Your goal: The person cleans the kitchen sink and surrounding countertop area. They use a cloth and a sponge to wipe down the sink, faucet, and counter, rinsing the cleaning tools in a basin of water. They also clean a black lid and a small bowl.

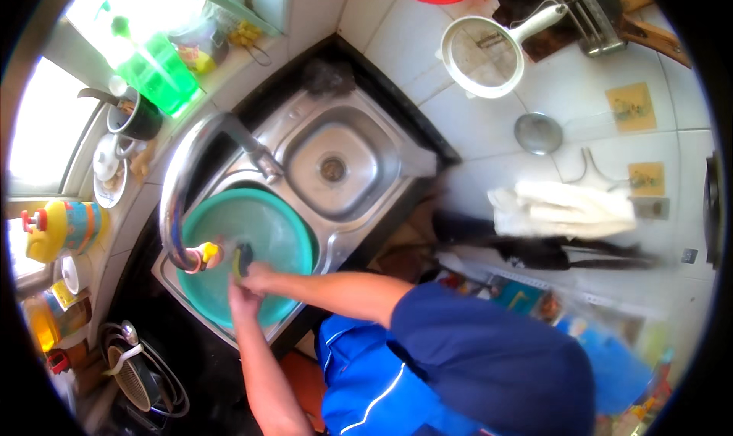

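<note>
A teal plastic basin [192, 230] sits in the left bowl of a steel double sink, with cloudy-looking water inside. Over it, both hands come together around a small dark and yellow-green item [243, 257], possibly a scouring sponge; blur hides exactly what it is. My right hand [261, 279] grips it from the right. From below, my left hand [243, 299] has its fingers against its lower end. Just left of the item is the mouth of a curved chrome faucet [174, 190], fitted with a yellow and pink nozzle [207, 255].
The right sink bowl [338, 172] has a drain. On the windowsill stand a green plastic container [163, 72], a dark mug [134, 115] and a yellow bottle [66, 230]. Pans [137, 373] lean at lower left. A strainer [484, 55] and a white towel [564, 210] hang at right.
</note>
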The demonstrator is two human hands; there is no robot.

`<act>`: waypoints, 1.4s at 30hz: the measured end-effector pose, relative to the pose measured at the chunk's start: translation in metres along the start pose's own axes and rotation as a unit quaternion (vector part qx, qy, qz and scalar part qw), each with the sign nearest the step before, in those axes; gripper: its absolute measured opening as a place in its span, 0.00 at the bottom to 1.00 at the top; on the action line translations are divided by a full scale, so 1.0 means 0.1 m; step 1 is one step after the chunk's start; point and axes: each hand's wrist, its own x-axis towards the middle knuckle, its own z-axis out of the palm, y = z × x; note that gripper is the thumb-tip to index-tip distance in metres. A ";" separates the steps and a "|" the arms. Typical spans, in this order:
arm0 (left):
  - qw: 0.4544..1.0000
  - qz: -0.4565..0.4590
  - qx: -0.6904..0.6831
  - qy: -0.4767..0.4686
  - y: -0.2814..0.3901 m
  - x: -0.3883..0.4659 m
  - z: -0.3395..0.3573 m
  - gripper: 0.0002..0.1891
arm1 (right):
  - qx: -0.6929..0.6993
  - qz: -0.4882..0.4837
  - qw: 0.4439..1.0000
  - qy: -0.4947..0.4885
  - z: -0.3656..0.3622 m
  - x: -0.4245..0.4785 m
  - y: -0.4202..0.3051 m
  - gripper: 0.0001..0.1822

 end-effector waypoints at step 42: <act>0.412 0.456 0.787 0.058 0.41 -1.56 0.88 0.07 | -0.294 -0.359 0.885 -0.033 -0.71 -0.65 -0.59 0.17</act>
